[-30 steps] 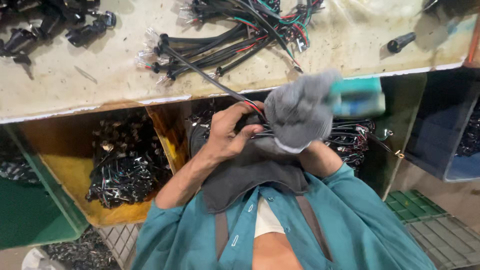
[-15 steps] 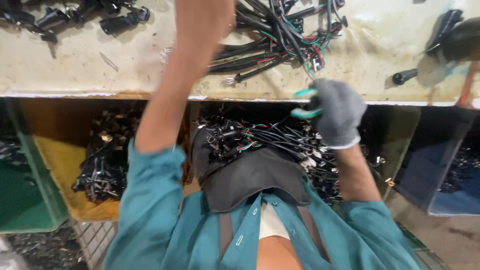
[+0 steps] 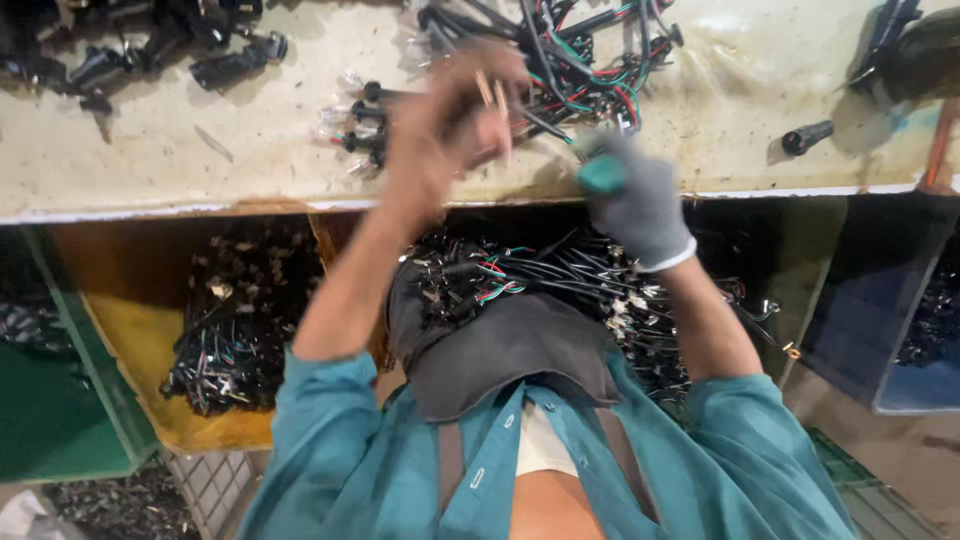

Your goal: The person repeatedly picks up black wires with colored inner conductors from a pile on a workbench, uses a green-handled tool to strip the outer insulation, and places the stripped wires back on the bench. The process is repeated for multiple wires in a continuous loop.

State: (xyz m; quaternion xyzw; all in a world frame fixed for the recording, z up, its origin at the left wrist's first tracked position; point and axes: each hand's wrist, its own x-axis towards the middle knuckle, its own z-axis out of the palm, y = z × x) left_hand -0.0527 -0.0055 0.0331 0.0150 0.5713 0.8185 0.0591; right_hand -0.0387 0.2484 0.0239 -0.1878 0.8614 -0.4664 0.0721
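The left hand [image 3: 455,125] is bare and raised over the near edge of the bench [image 3: 150,170]. It is motion-blurred. The fingers [image 3: 490,100] are curled, with something thin and pale between them, but whether they grip it cannot be told. Just beyond the fingertips lies the wire bundle [image 3: 575,55], a tangle of black, red and green leads; one black lead runs from it toward the hand.

The right hand [image 3: 635,200] wears a grey glove with a white cuff. It is closed around a teal handle [image 3: 600,172]; only the butt end of that tool shows above the fist. This hand sits just right of the left hand, apart from it, at the bench edge and directly below the wire bundle.

Left of the left hand, on the bench top, lie several clear-tipped plugs [image 3: 350,125] on short black leads. Further left and farther back is a row of black connectors [image 3: 215,65]. Right of the gloved hand, well apart, a single black connector [image 3: 805,138] lies alone.

Below both hands, under the bench edge, a heap of black leads [image 3: 560,285] with white terminals fills the space in front of the person. Left of the left forearm, a yellow bin [image 3: 120,330] holds more black wired parts. Beyond it stands a green bin [image 3: 50,420]. Right of the right forearm sits a blue bin [image 3: 900,320], its contents in shadow.

The person wears a teal shirt [image 3: 340,470] and a dark bib [image 3: 500,350].
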